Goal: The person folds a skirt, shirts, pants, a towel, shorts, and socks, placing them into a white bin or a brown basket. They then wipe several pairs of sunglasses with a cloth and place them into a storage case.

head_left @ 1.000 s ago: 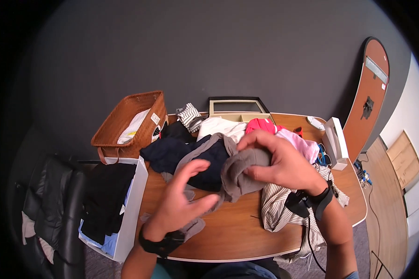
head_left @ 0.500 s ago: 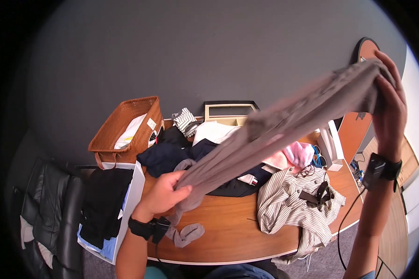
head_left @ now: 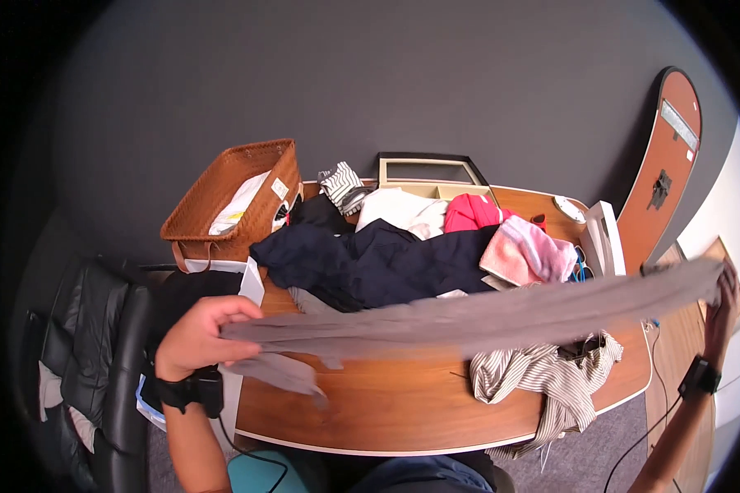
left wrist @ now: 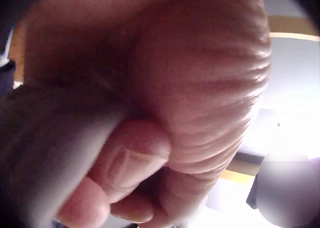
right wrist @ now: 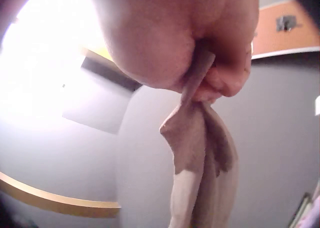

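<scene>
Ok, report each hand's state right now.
Left hand: closed, holding the grey cloth.
Right hand: closed, holding the same cloth, farther along it.

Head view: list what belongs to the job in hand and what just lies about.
Job in hand: long grey cloth, held between left hand and right hand.

Seemingly lying about: crumpled navy fabric, crumpled brown-and-white striped fabric, rectangular brown woven basket.

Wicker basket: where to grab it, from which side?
I'd take the brown strap at the near end of the wicker basket, coming from the person's side: it hangs on the outside there, facing them. The left hand and right hand both hold the gray cloth, so one would likely have to let go first.
</scene>
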The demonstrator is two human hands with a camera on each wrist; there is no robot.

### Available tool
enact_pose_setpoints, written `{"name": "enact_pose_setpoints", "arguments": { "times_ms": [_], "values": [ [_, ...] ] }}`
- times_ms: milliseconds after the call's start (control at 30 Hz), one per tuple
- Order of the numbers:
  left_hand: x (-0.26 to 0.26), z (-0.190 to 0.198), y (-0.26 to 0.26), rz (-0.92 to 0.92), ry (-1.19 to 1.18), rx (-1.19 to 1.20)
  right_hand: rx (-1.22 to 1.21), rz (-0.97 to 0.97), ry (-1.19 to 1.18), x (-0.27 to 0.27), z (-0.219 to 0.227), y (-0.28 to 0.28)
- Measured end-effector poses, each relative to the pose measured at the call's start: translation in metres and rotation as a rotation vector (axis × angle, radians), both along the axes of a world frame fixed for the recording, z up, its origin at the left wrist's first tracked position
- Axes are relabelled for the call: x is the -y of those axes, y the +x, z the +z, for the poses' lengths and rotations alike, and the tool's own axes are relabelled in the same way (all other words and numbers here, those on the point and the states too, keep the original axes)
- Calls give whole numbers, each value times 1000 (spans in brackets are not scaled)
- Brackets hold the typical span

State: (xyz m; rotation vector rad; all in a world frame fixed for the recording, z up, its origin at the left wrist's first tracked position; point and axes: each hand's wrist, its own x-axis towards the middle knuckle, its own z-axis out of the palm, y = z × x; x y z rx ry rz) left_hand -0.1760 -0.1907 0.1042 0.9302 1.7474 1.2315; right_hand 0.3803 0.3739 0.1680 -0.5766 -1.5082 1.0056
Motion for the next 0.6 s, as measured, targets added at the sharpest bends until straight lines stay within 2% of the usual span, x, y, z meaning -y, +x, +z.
{"name": "enact_pose_setpoints", "arguments": {
  "times_ms": [33, 100, 167, 267, 367, 467, 500, 600],
  "values": [
    [8, 1, -2, 49, -26, -40, 95, 0, -60, -7, -24, 22],
    [15, 1, -3, 132, -15, -90, 346, -184, -179, 17, -59, 34],
    [18, -3, -4, 156, -33, -117, 465, -56, -264, 41, -90, 34],
    [10, -2, 2, 183, -238, -199, 509, -5, -386, 66, -136, 23],
    [7, -17, 2, 116, -374, -226, 606, 18, -408, 71, -161, 27],
    [5, -37, 7, 149, -403, -207, 692, -56, -496, 75, -166, 30],
    [3, -48, 8, 183, -485, -220, 700, -62, -500, 74, -169, 32],
    [-4, -79, 11, 135, -598, -404, 633, -44, -489, 78, -173, 27]
  ]
}}
